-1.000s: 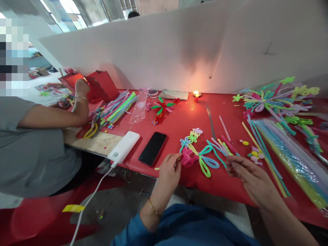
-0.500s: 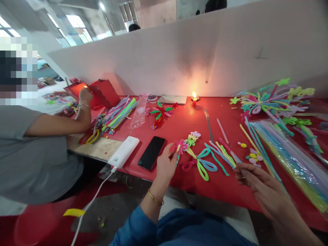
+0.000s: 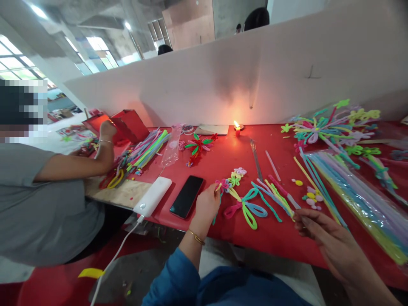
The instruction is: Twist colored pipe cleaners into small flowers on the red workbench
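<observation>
My left hand (image 3: 207, 205) pinches a pink pipe-cleaner flower (image 3: 224, 185) between thumb and fingers, at the near side of the red table. Just right of it lies a bow of looped pipe cleaners (image 3: 245, 199) in pink, green, teal and blue. Behind are small yellow-green and lilac flowers (image 3: 236, 179). My right hand (image 3: 321, 229) is closed in a pinch by the near ends of several loose pipe cleaners (image 3: 276, 194); what sits between its fingertips is too small to make out. A pink-and-clear stick (image 3: 283, 190) lies beside these.
A lit candle (image 3: 237, 131) burns near the white partition (image 3: 191, 89). A phone (image 3: 187, 196) and a white power bank (image 3: 153, 196) with a cable lie left. Bagged pipe cleaners (image 3: 360, 204) and a pile of finished flowers (image 3: 318, 129) are right. A co-worker (image 3: 41, 199) sits left.
The head view has tilted up a little, so the table sits lower. Both hands keep their pinches in nearly the same places; the left has turned slightly around the flower.
</observation>
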Demonstrator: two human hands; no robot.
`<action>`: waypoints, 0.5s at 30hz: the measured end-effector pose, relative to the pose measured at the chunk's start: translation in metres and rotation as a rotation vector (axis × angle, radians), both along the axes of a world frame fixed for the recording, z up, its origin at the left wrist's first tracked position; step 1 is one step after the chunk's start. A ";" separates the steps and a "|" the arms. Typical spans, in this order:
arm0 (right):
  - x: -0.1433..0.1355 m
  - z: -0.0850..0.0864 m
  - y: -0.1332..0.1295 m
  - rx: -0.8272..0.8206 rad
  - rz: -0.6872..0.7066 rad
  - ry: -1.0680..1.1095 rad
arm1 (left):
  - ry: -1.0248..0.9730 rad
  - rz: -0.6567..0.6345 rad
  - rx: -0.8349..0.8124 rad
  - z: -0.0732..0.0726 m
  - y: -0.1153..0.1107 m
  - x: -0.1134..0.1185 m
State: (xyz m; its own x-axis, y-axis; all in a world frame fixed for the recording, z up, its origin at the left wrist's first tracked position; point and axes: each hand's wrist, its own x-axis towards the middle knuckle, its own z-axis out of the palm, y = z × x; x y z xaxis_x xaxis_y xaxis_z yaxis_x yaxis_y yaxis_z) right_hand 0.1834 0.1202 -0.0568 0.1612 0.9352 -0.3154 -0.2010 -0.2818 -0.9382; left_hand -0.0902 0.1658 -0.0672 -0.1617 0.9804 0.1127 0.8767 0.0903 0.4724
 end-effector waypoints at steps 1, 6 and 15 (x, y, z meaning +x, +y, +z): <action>0.001 -0.001 0.000 0.002 0.005 -0.002 | 0.007 -0.008 -0.005 0.003 -0.002 -0.001; 0.006 -0.004 0.001 0.009 0.034 -0.032 | 0.015 -0.045 -0.031 0.012 -0.017 -0.007; 0.017 0.000 0.032 0.184 -0.177 -0.135 | -0.121 -0.028 0.146 0.011 -0.037 -0.017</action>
